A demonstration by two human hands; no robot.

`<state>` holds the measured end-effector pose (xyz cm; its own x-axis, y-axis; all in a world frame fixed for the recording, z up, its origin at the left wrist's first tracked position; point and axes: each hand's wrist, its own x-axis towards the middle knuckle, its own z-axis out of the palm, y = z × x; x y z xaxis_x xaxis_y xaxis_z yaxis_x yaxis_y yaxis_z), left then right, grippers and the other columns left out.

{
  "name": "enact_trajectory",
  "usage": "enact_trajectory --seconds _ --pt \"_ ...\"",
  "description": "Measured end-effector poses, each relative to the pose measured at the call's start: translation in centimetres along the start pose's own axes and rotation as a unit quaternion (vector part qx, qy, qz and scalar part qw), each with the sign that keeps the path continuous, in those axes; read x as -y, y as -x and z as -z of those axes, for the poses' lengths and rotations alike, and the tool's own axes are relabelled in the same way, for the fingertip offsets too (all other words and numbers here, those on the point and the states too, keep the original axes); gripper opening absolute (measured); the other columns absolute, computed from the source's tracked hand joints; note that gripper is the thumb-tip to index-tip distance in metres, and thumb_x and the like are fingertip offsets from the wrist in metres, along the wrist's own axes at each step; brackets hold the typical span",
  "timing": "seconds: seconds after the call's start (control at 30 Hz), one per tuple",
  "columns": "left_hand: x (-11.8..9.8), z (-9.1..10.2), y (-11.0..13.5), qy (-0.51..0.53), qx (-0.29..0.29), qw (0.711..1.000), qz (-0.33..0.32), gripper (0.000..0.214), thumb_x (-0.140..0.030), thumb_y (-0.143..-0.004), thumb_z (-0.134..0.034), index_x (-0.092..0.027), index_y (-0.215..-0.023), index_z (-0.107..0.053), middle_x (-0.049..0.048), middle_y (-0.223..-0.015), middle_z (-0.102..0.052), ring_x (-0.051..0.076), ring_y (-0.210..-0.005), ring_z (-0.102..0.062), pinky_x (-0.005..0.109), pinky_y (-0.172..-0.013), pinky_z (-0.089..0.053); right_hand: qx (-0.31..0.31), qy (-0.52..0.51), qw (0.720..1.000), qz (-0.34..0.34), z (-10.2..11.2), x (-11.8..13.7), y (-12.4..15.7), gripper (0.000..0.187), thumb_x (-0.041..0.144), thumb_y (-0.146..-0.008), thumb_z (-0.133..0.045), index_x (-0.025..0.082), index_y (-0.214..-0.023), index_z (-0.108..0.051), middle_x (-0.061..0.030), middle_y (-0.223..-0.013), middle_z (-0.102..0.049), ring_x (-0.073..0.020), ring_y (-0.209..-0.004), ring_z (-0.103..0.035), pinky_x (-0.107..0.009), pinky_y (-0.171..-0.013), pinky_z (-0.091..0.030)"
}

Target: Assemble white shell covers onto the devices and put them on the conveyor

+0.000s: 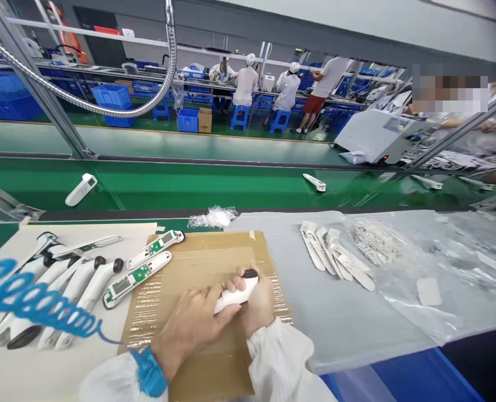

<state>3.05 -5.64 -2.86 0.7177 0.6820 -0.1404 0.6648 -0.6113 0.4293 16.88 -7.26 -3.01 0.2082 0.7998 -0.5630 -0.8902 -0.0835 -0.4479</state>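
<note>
Both my hands grip one white thermometer housing with a dark tip, over a brown cardboard sheet. My left hand wraps its lower end; a blue wrist strap with a coiled blue cord hangs from that wrist. My right hand closes around the upper end. Two open housings with green circuit boards lie on the cardboard to the left of my hands.
Several white housings lie at the far left. White cover shells rest on foam sheet to the right, beside clear plastic bags. A green conveyor belt carries single units. Other workers sit at benches in the back.
</note>
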Motion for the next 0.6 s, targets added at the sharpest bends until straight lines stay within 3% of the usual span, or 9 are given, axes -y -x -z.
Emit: enact_trajectory --seconds 0.07,0.17,0.27,0.33,0.4,0.47,0.6 --pt "0.4 0.6 0.3 0.012 -0.018 0.999 0.037 0.04 -0.052 -0.098 -0.038 -0.022 -0.111 -0.06 0.01 -0.097 -0.074 0.033 -0.084 -0.07 0.042 -0.069 -0.052 0.086 0.012 0.996 -0.013 0.5 0.0 0.5 0.049 0.068 -0.082 -0.056 0.021 -0.067 -0.058 0.0035 -0.052 -0.05 -0.0158 -0.058 -0.055 -0.035 -0.07 -0.052" --pt "0.2 0.4 0.4 0.052 -0.152 0.984 0.082 0.038 -0.047 -0.097 -0.043 -0.021 -0.123 -0.054 0.0108 -0.116 -0.068 0.031 -0.104 -0.065 0.043 -0.082 -0.051 0.172 0.06 0.983 -0.008 0.9 0.1 1.5 0.04 0.06 -0.081 -0.066 0.021 -0.091 -0.066 -0.0034 -0.092 -0.067 -0.0211 -0.091 -0.063 -0.038 -0.089 -0.05" --pt "-0.8 -0.5 -0.3 0.074 -0.249 0.966 0.007 0.043 -0.043 -0.096 -0.05 -0.024 -0.134 -0.046 0.0094 -0.131 -0.06 0.028 -0.119 -0.057 0.044 -0.098 -0.046 0.167 0.096 0.981 0.004 0.8 -0.3 2.3 0.043 0.058 -0.079 -0.069 0.02 -0.099 -0.067 -0.0067 -0.104 -0.068 -0.0243 -0.105 -0.061 -0.04 -0.094 -0.047" --pt "-1.4 -1.0 -0.8 0.07 -0.271 0.959 -0.038 0.039 -0.039 -0.097 -0.048 -0.023 -0.133 -0.048 0.0094 -0.131 -0.061 0.027 -0.118 -0.058 0.042 -0.099 -0.045 0.144 0.094 0.985 0.004 0.5 -0.9 2.4 0.044 0.057 -0.076 -0.073 0.019 -0.098 -0.068 -0.0074 -0.104 -0.069 -0.025 -0.109 -0.06 -0.039 -0.095 -0.048" --pt "-1.8 -1.2 -1.1 0.076 -0.287 0.954 -0.043 0.036 -0.036 -0.098 -0.045 -0.02 -0.13 -0.05 0.0109 -0.129 -0.062 0.026 -0.116 -0.059 0.041 -0.098 -0.046 0.124 0.082 0.989 0.007 0.3 -1.3 2.3 0.042 0.055 -0.075 -0.075 0.018 -0.094 -0.068 -0.0073 -0.103 -0.07 -0.0248 -0.109 -0.06 -0.037 -0.094 -0.049" --pt "-1.6 -0.9 -1.2 0.092 -0.258 0.962 -0.02 0.036 -0.037 -0.099 -0.044 -0.021 -0.129 -0.052 0.0104 -0.128 -0.063 0.027 -0.115 -0.06 0.041 -0.096 -0.047 0.11 0.077 0.991 0.001 0.1 -1.4 1.9 0.041 0.055 -0.076 -0.074 0.018 -0.092 -0.069 -0.0074 -0.102 -0.07 -0.0243 -0.108 -0.061 -0.037 -0.092 -0.05" --pt "1.1 2.5 -1.8 0.112 -0.072 0.991 0.018 0.038 -0.046 -0.093 -0.053 -0.032 -0.128 -0.055 0.0046 -0.117 -0.069 0.03 -0.103 -0.066 0.038 -0.078 -0.051 0.096 0.169 0.981 0.024 0.9 0.2 1.2 0.046 0.058 -0.082 -0.066 0.017 -0.101 -0.07 -0.0104 -0.108 -0.07 -0.0238 -0.105 -0.064 -0.038 -0.094 -0.051"
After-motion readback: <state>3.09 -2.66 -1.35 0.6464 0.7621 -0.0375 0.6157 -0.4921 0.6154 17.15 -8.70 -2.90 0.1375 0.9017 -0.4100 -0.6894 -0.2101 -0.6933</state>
